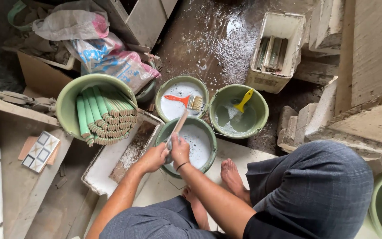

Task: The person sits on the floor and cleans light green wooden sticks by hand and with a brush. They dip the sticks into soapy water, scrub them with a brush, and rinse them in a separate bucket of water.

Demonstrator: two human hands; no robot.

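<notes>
Both hands over a green bucket of white liquid, crowded by other buckets

The left hand (152, 158) and right hand (180, 149) pinch a small grey piece (169, 145) together above the nearest bucket (192, 146), a wooden-handled brush (180, 122) leaning on its rim. Just behind stand a bucket with an orange brush (185, 101) and one with a yellow brush (244, 101); left, a tub of green trim tiles (105, 116) and a white tray (120, 159) hem them in

A wet, dirt-stained floor (208, 40) is carrying four green buckets: one (69, 110) holding green moulded strips, two with white liquid (162, 95) (211, 152), one with grey water (261, 110). A white crate (284, 24), plastic sacks (111, 57) and a shallow tray (107, 172) are sitting beside them.
</notes>
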